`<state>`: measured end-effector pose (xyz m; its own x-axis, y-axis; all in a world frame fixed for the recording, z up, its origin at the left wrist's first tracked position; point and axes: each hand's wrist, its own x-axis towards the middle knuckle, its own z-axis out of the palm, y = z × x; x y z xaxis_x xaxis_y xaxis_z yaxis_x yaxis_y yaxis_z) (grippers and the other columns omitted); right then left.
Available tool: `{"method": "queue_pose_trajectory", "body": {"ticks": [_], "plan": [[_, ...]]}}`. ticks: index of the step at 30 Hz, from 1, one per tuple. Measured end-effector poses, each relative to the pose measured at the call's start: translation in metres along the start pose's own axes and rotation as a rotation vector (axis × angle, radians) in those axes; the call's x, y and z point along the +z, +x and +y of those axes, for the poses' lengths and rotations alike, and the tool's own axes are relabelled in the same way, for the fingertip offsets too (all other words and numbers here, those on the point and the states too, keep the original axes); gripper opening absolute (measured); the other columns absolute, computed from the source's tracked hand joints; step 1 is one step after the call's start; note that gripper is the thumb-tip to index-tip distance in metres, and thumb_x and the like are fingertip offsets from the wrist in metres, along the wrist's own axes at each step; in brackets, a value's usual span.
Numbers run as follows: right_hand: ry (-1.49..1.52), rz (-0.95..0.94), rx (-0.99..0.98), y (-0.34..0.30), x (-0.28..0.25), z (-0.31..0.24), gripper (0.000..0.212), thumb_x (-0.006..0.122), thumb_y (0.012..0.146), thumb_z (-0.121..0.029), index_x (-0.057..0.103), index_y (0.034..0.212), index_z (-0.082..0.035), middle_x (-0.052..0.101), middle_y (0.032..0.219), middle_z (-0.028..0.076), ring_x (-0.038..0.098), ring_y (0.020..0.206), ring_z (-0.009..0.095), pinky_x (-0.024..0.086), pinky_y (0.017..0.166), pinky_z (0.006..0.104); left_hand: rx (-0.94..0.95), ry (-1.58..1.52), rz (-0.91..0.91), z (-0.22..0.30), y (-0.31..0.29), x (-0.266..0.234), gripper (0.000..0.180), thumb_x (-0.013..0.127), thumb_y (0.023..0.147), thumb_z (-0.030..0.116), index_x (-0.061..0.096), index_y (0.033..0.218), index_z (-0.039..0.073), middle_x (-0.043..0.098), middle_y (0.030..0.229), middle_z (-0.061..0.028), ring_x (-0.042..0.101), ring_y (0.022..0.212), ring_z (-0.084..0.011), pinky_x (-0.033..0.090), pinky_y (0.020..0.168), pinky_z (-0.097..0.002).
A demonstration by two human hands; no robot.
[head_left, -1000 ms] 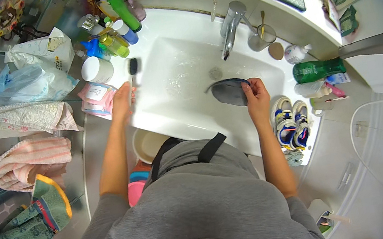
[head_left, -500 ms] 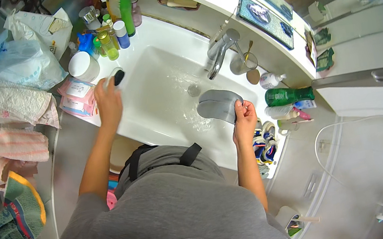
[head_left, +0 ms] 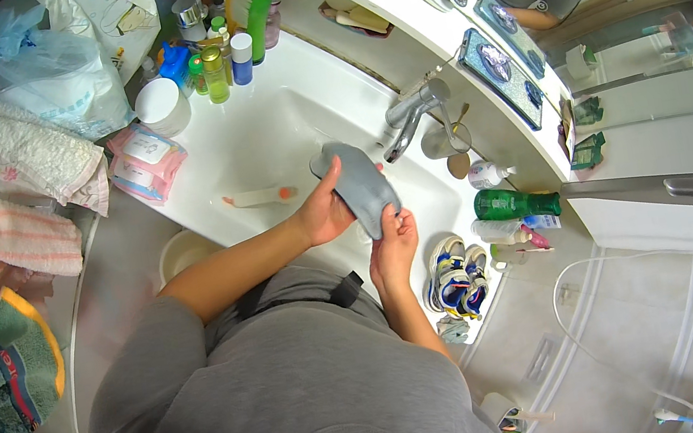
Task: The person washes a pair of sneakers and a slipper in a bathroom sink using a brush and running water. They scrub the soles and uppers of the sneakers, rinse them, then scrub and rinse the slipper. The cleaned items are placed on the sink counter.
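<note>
A grey shoe insole point(head_left: 357, 183) is held up over the white sink point(head_left: 215, 160), slightly bent and tilted. My left hand point(head_left: 326, 212) grips its left edge, thumb lying on the upper face. At the near end, the fingers of my right hand point(head_left: 394, 245) pinch the insole. Left of my hands, a pale brush point(head_left: 262, 197) with an orange end lies in the basin; its bristles do not show. A chrome faucet point(head_left: 418, 105) stands just beyond the insole. On the sink's right rim sits a pair of small children's sneakers point(head_left: 456, 279), white, blue and yellow.
Several bottles point(head_left: 215, 74), a white tub point(head_left: 162, 107) and a pink wipes pack point(head_left: 147, 162) crowd the left rim. Right of the faucet are a glass cup point(head_left: 444, 142) and a green bottle point(head_left: 517, 203). A phone point(head_left: 501, 76) lies on the shelf.
My left hand has let go of the brush, now in the basin, and moved right to take hold of the insole. My right hand has brought the insole left and nearer to me.
</note>
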<state>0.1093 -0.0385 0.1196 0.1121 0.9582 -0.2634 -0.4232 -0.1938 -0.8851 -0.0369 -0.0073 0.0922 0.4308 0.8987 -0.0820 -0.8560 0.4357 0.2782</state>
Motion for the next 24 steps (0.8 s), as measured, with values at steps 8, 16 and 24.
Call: {"method": "queue_pose_trajectory", "body": {"ticks": [8,16,24], "plan": [[-0.996,-0.036,-0.505,-0.007,0.009,-0.025,0.046,0.078,0.085,-0.017,0.054,0.122,-0.005,0.057,0.119,0.011,0.057,0.099,0.021,0.048,0.081,0.0335,0.075,-0.043,0.015,0.022,-0.007,0.005,0.087,0.045,0.092,0.072,0.028,0.154,0.013,0.037,0.156,-0.0188,0.036,0.144,-0.0357,0.033,0.116,-0.0521],[-1.035,-0.193,-0.337,0.014,0.035,-0.008,0.018,0.073,0.088,-0.018,0.065,0.096,-0.005,0.065,0.08,0.009,0.055,0.084,0.028,0.045,0.075,0.0387,0.02,0.157,-0.059,0.02,-0.01,0.012,0.108,0.048,0.084,0.082,0.026,0.153,0.003,0.037,0.155,-0.0145,0.044,0.138,-0.0271,0.036,0.116,-0.0428],[-1.066,-0.148,-0.336,0.019,0.033,-0.022,0.015,0.073,0.087,-0.019,0.066,0.088,-0.005,0.068,0.079,0.007,0.057,0.081,0.027,0.046,0.071,0.0387,-0.061,0.108,0.052,0.012,-0.017,-0.008,0.078,0.042,0.099,0.063,0.029,0.153,0.008,0.04,0.153,-0.014,0.043,0.14,-0.0261,0.033,0.117,-0.0422]]}}
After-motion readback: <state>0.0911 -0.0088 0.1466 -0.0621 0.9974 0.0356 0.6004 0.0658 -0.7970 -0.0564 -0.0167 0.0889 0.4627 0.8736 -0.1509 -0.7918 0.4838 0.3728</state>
